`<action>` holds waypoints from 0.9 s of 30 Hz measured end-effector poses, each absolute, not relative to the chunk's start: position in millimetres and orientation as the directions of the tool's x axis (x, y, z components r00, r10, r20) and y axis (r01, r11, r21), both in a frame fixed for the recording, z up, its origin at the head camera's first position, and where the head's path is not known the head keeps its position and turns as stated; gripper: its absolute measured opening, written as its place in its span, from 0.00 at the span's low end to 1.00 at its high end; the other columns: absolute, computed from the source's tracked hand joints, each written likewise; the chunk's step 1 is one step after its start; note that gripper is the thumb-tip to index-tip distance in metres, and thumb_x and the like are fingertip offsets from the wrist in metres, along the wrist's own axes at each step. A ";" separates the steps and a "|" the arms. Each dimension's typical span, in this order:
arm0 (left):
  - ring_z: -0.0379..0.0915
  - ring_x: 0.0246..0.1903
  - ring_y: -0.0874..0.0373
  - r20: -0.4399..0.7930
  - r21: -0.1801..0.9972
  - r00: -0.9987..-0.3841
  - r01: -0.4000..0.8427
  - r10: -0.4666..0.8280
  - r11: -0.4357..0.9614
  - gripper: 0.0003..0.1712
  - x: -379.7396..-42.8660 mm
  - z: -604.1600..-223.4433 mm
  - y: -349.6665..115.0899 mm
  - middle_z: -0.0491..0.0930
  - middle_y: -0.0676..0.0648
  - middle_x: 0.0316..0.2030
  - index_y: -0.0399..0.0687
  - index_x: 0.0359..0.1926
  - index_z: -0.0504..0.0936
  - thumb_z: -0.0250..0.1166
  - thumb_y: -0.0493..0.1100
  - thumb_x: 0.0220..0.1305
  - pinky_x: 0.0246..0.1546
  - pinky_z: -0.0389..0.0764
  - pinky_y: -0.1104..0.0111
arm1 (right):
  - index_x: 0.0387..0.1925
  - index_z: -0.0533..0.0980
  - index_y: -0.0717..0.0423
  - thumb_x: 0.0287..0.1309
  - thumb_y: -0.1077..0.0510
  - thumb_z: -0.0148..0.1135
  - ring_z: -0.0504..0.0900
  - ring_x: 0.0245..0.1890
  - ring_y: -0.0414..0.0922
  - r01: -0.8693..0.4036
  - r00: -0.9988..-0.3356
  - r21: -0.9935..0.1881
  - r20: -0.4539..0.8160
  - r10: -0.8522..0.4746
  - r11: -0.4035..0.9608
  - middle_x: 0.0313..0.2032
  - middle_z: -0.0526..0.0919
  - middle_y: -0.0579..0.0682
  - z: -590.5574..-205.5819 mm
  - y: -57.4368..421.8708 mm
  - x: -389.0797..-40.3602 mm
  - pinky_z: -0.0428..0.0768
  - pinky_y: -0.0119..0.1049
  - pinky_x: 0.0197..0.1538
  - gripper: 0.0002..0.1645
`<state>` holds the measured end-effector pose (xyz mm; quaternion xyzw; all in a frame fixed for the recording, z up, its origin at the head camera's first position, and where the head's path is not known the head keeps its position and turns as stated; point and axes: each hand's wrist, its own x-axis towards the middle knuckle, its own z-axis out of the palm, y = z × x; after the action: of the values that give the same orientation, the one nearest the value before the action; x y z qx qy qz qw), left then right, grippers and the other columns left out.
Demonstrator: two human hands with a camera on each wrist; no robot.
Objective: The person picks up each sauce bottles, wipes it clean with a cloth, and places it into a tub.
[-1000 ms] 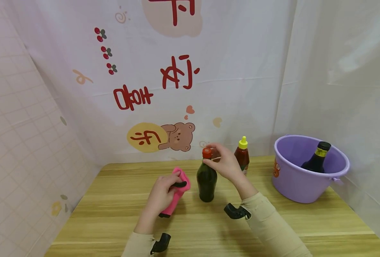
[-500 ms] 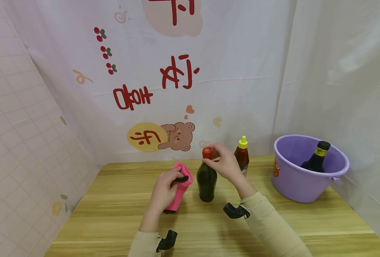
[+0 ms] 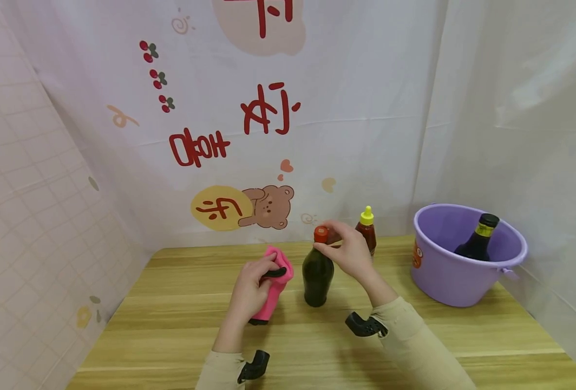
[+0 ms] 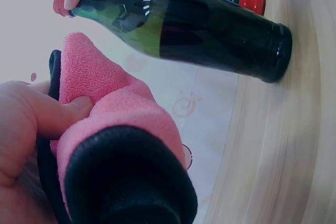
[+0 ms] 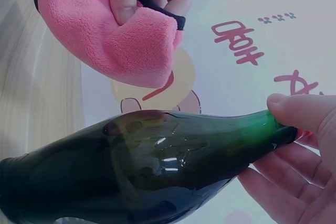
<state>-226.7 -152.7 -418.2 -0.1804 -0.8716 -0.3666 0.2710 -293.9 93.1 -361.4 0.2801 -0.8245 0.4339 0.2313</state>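
My left hand (image 3: pixel 255 287) grips a pink cloth (image 3: pixel 272 297) with black edging, folded and hanging just left of a dark green glass bottle (image 3: pixel 318 276). In the left wrist view the thumb presses into the plush of the cloth. My right hand (image 3: pixel 350 250) pinches the bottle's neck between thumb and fingers, right below its red cap (image 3: pixel 320 234). The bottle leans slightly to the right, its base low over the wooden table. A gap separates cloth and bottle in the right wrist view (image 5: pixel 121 40).
Behind my right hand stands a red sauce bottle (image 3: pixel 367 233) with a yellow nozzle cap, partly hidden. On the right of the table (image 3: pixel 171 303) is a purple bucket (image 3: pixel 456 279) holding a dark bottle (image 3: pixel 478 244) with a black cap. A printed white curtain (image 3: pixel 366 108) closes the back.
My left hand and the cloth have shifted right and slightly away from me, nearer the bottle. My right hand has moved a little right, tipping the bottle's top that way.
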 end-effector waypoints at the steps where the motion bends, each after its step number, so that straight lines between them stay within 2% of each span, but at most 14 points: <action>1: 0.75 0.50 0.46 0.605 0.542 -0.788 0.513 0.116 0.666 0.20 -226.8 -418.1 -152.5 0.80 0.50 0.58 0.50 0.39 0.85 0.65 0.22 0.54 0.52 0.75 0.53 | 0.51 0.80 0.57 0.49 0.58 0.78 0.85 0.33 0.45 -0.664 -0.734 -0.584 0.629 -0.256 0.467 0.37 0.84 0.50 -360.9 94.9 -293.2 0.84 0.43 0.36 0.26; 4: 0.75 0.51 0.46 0.608 0.540 -0.784 0.521 0.122 0.661 0.20 -227.0 -418.1 -151.7 0.80 0.50 0.57 0.50 0.38 0.86 0.66 0.21 0.53 0.54 0.74 0.52 | 0.50 0.80 0.59 0.47 0.60 0.78 0.85 0.32 0.46 -0.675 -0.722 -0.581 0.648 -0.243 0.455 0.38 0.84 0.52 -359.3 101.3 -291.4 0.84 0.43 0.36 0.26; 7: 0.76 0.49 0.47 0.618 0.529 -0.775 0.535 0.133 0.659 0.19 -227.0 -418.9 -150.4 0.84 0.50 0.51 0.50 0.38 0.86 0.66 0.21 0.53 0.54 0.75 0.52 | 0.49 0.80 0.61 0.46 0.63 0.79 0.85 0.31 0.47 -0.684 -0.715 -0.591 0.658 -0.234 0.429 0.37 0.84 0.53 -355.9 109.8 -289.6 0.84 0.42 0.36 0.26; 12: 0.76 0.47 0.48 0.615 0.524 -0.777 0.530 0.134 0.667 0.19 -224.3 -421.5 -148.7 0.85 0.51 0.48 0.49 0.38 0.86 0.67 0.21 0.52 0.52 0.75 0.52 | 0.49 0.80 0.61 0.47 0.64 0.77 0.84 0.31 0.47 -0.666 -0.733 -0.613 0.644 -0.219 0.426 0.36 0.84 0.53 -342.0 130.2 -284.0 0.82 0.34 0.36 0.25; 15: 0.76 0.46 0.49 0.609 0.525 -0.781 0.526 0.135 0.669 0.20 -224.2 -421.7 -147.4 0.85 0.51 0.47 0.49 0.38 0.86 0.67 0.21 0.52 0.52 0.75 0.53 | 0.48 0.80 0.62 0.47 0.64 0.77 0.83 0.32 0.45 -0.669 -0.718 -0.586 0.669 -0.194 0.456 0.36 0.84 0.54 -328.4 145.3 -281.4 0.80 0.28 0.36 0.24; 18: 0.76 0.44 0.51 0.608 0.517 -0.780 0.530 0.146 0.672 0.21 -226.3 -422.1 -146.4 0.85 0.54 0.41 0.50 0.38 0.86 0.66 0.21 0.52 0.51 0.75 0.54 | 0.47 0.80 0.63 0.47 0.65 0.76 0.81 0.32 0.41 -0.683 -0.693 -0.561 0.699 -0.174 0.468 0.35 0.83 0.55 -312.2 161.1 -279.7 0.78 0.23 0.35 0.23; 22: 0.75 0.43 0.52 0.607 0.505 -0.779 0.530 0.156 0.681 0.20 -227.7 -423.5 -145.1 0.85 0.55 0.40 0.52 0.38 0.85 0.67 0.22 0.52 0.51 0.75 0.55 | 0.48 0.80 0.63 0.50 0.64 0.75 0.79 0.33 0.32 -0.672 -0.695 -0.549 0.700 -0.166 0.497 0.35 0.83 0.55 -286.3 184.1 -275.3 0.77 0.20 0.35 0.22; 24: 0.75 0.43 0.53 0.609 0.502 -0.777 0.533 0.158 0.681 0.20 -228.3 -423.9 -144.1 0.84 0.56 0.39 0.52 0.37 0.85 0.67 0.22 0.52 0.51 0.75 0.55 | 0.49 0.80 0.61 0.52 0.63 0.74 0.78 0.33 0.31 -0.660 -0.701 -0.542 0.695 -0.164 0.520 0.35 0.83 0.53 -270.5 196.1 -271.6 0.75 0.20 0.36 0.22; 27: 0.76 0.42 0.52 0.623 0.487 -0.762 0.554 0.176 0.675 0.20 -229.7 -424.1 -142.2 0.84 0.55 0.38 0.51 0.37 0.85 0.67 0.21 0.51 0.51 0.75 0.55 | 0.50 0.80 0.59 0.52 0.62 0.74 0.78 0.32 0.31 -0.639 -0.707 -0.551 0.695 -0.128 0.536 0.33 0.83 0.44 -245.4 213.7 -267.6 0.72 0.22 0.36 0.23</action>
<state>-229.7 -142.2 -424.1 -0.2088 -0.8731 -0.3446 0.2743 -267.6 213.7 -245.4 0.2332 -0.8223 0.4212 0.3034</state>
